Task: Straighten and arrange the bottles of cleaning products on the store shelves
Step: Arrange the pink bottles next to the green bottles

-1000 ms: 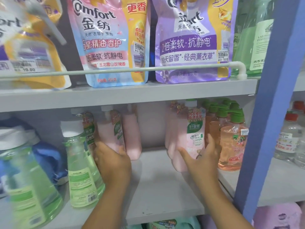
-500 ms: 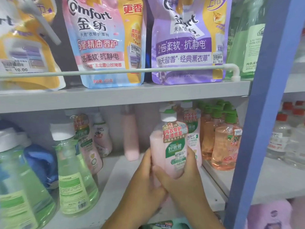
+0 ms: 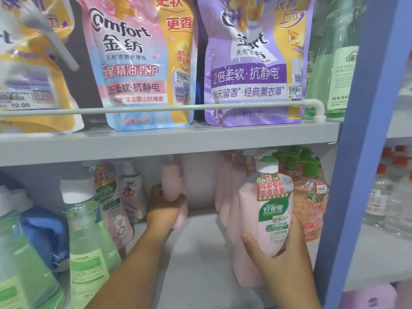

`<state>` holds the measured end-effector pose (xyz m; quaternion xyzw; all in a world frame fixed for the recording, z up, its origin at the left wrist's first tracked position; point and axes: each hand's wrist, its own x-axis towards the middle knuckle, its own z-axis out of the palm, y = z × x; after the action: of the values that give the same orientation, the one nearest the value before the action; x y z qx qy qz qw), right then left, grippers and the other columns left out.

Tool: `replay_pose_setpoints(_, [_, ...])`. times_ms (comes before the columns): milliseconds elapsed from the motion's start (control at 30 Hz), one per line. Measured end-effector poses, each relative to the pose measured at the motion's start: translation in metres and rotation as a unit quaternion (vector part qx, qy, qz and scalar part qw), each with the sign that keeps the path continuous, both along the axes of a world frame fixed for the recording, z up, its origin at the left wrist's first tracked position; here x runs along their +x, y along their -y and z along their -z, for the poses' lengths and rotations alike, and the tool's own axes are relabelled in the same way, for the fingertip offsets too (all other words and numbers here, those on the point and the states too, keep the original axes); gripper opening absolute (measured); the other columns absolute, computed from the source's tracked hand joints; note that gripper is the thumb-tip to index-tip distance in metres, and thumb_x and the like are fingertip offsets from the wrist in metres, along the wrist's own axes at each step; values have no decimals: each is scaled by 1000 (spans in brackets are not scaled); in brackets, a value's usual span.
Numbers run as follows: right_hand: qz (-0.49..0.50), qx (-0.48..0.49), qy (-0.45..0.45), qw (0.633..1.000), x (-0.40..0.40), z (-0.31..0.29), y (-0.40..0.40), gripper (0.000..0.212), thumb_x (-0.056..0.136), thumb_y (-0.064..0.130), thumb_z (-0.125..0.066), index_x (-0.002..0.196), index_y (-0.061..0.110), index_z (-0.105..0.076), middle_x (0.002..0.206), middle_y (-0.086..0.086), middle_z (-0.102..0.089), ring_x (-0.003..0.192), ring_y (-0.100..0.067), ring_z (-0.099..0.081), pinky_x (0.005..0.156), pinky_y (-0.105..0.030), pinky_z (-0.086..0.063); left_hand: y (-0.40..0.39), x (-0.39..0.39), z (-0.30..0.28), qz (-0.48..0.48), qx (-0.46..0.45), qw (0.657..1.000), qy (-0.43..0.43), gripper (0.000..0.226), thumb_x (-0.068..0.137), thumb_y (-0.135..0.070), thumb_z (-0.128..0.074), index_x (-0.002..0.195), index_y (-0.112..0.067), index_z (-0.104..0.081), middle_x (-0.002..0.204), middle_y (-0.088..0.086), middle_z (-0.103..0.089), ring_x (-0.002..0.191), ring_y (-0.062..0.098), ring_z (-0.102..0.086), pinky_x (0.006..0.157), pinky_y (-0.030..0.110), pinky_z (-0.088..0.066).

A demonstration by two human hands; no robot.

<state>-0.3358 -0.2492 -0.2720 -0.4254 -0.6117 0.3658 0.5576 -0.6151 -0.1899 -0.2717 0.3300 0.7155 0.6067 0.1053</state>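
My right hand (image 3: pixel 283 253) is wrapped around the lower body of a pink pump bottle (image 3: pixel 267 210) with a green and white label, thumb on its left side and fingers curled round the right, holding it upright at the front right of the lower shelf (image 3: pixel 200 253), just ahead of a row of similar pink bottles (image 3: pixel 225 197) that runs back toward the shelf wall. My left hand (image 3: pixel 165 204) reaches deep toward the back middle of the same shelf and grips a plain pink bottle (image 3: pixel 171 184), fingers curled round its lower half; I see no label on it from here and its top is lost in the shade under the upper shelf. The two hands are well apart, each clamped on its own bottle. Just right of the bottle in my right hand stand orange bottles with green pump caps (image 3: pixel 312 197), packed against the blue upright post (image 3: pixel 356 152). At the left end of the lower shelf stand pale green bottles with white caps (image 3: pixel 87 237), and behind them more pink labelled bottles (image 3: pixel 113 197) and a small one (image 3: pixel 132 195) near the back. A blue pouch (image 3: pixel 44 237) sits behind the green bottles at the far left. On the upper shelf (image 3: pixel 169 141), behind a white guard rail (image 3: pixel 156 109), stand a pink Comfort refill pouch (image 3: pixel 138 63) and a purple one (image 3: pixel 254 63), with a yellow pouch (image 3: pixel 33 74) at the left end. Beyond the post, clear bottles with red caps (image 3: pixel 383 197) stand on a neighbouring shelf.
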Motion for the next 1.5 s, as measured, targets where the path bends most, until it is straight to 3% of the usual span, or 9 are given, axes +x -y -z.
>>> replay_pose_setpoints(333, [3, 13, -10, 1000, 0, 8, -7, 95, 56, 50, -90, 138, 47, -42, 125, 18, -61, 112, -9, -62, 93, -43, -52, -12, 10, 13, 160, 45, 986, 22, 34, 85, -18, -78, 113, -35, -68, 108, -8, -77, 100, 12, -74, 88, 34, -59])
replay_pose_setpoints(467, [7, 25, 4, 1000, 0, 8, -8, 108, 45, 64, -79, 143, 42, -40, 126, 17, -60, 112, -11, -62, 92, -39, -51, -34, -7, 17, 156, 2, 987, -31, 42, 78, -52, -67, 119, -56, -59, 119, -9, -73, 109, 19, -71, 98, 44, -55])
replay_pose_setpoints(600, [3, 26, 16, 1000, 2, 10, -11, 108, 46, 59, -85, 143, 43, -41, 126, 18, -61, 112, -9, -63, 89, -36, -50, -51, -12, 10, 97, -99, 982, -132, 50, 97, -45, -61, 143, -32, -50, 118, 13, -58, 106, 33, -65, 91, 36, -52])
replay_pose_setpoints(833, [-28, 22, 49, 998, -5, 8, -10, 112, 45, 66, -78, 146, 43, -36, 130, 20, -60, 116, -5, -60, 95, -36, -52, -53, -18, 21, 110, -76, 984, -114, 58, 90, -38, -69, 144, -24, -52, 119, 5, -70, 101, 22, -71, 87, 29, -55])
replay_pose_setpoints(967, [-104, -9, 43, 994, -34, 7, 0, 105, 60, 50, -90, 145, 45, -31, 132, 25, -56, 116, 10, -55, 97, -18, -50, -10, 11, -5, 69, -49, 996, -33, 69, 96, -20, -64, 158, -18, -34, 145, 10, -55, 131, 29, -57, 104, 33, -47])
replay_pose_setpoints(1133, [-54, 62, 115, 990, -93, 7, -10, 81, 69, 49, -88, 130, 30, -38, 124, 17, -35, 117, 13, -42, 93, -5, -40, 169, 63, -33, 151, 95, 983, 38, 23, 96, -13, -70, 115, -27, -72, 113, -12, -77, 109, 5, -70, 100, 30, -55])
replay_pose_setpoints(1267, [23, 43, 245, 968, -136, -10, -39, 83, 65, 76, -77, 117, 13, -57, 117, 1, -42, 116, -23, -49, 102, -32, -45, 232, 57, -34, 57, 183, 981, -34, 33, 89, 3, -69, 110, -21, -75, 117, -10, -76, 109, -5, -67, 94, 2, -45])
replay_pose_setpoints(1400, [119, 31, 272, 955, -165, -10, -59, 96, 73, 78, -70, 132, 4, -60, 125, -12, -54, 115, -31, -52, 100, -35, -44, 234, 16, -12, -100, 229, 963, -104, 51, 76, -38, -76, 125, -40, -62, 136, -1, -57, 114, 6, -59, 104, 23, -48])
replay_pose_setpoints(1500, [176, 48, 276, 944, -179, -6, -63, 107, 73, 79, -68, 140, -1, -46, 125, -17, -53, 113, -35, -52, 92, -38, -47, 229, 4, 0, -129, 153, 975, -100, 88, 66, -56, -71, 144, -26, -45, 142, -1, -49, 126, 8, -49, 109, 40, -44])
